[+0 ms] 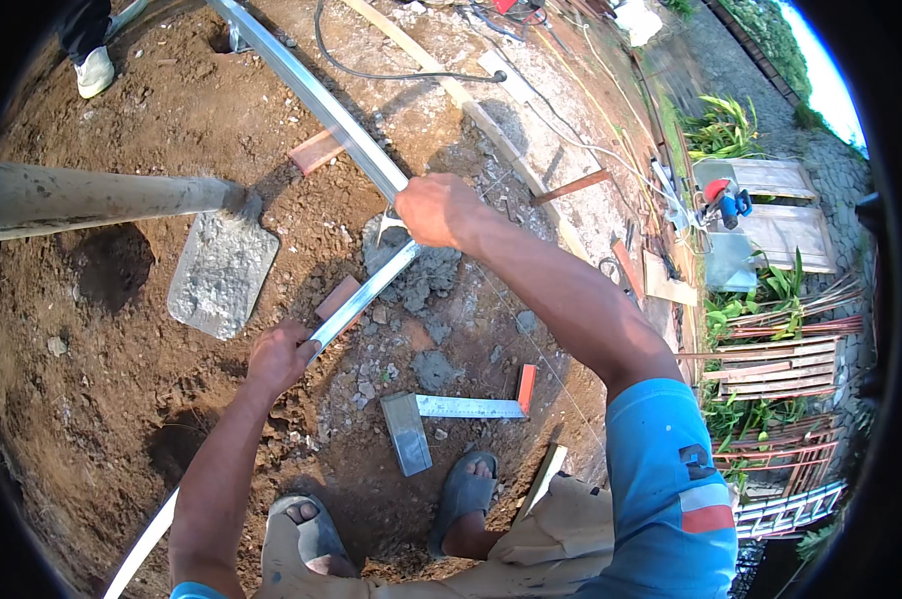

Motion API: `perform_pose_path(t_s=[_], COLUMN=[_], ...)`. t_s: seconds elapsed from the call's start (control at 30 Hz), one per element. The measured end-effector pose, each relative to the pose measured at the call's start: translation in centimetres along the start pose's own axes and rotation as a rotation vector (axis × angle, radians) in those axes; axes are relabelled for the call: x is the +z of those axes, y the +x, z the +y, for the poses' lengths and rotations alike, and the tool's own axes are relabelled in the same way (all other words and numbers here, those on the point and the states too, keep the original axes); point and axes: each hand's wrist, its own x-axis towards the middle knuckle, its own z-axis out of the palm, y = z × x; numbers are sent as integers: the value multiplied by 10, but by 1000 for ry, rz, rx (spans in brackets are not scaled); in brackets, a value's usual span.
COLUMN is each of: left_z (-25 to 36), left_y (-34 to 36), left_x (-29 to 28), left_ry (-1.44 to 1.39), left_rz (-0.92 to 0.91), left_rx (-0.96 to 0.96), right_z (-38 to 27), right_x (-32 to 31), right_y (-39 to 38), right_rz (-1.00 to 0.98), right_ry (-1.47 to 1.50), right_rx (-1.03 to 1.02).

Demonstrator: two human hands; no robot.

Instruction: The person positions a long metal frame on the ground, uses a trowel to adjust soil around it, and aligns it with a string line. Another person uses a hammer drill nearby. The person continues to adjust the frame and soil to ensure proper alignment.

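My right hand [436,210] is closed round the near end of a metal channel bar [311,85] that runs off to the upper left. A second metal bar [366,290] slants down from beneath that hand to my left hand [279,356], whose fingers are wrapped round it. It continues under my left forearm to the lower left. How the two bars meet is hidden by my right hand. Wet mortar [421,275] and a brick [338,299] lie beneath them. Nearer my feet, a square with an orange stock [526,389] rests against a grey block [406,434].
A mortar-caked shovel [222,275] lies left, its thick handle [102,205] reaching the edge. Holes [112,265] pit the soil. Another person's shoe [94,75] stands upper left. A black cable [401,75] and timber plank [491,130] cross beyond. A blue circular saw [730,205] sits right.
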Motion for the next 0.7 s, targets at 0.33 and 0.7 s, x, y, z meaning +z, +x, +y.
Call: perform_pose_path(t_s=[0.33, 0.7], left_z=[-6, -1], left_y=[3, 2], left_x=[-1, -3], left_ry=[-13, -9], left_rz=[-13, -10], left_rx=[42, 42], right_z=[9, -8], right_x=[-20, 19], right_y=[44, 62], right_rz=[-44, -126], right_ry=[-119, 46], right_rx=[-67, 104])
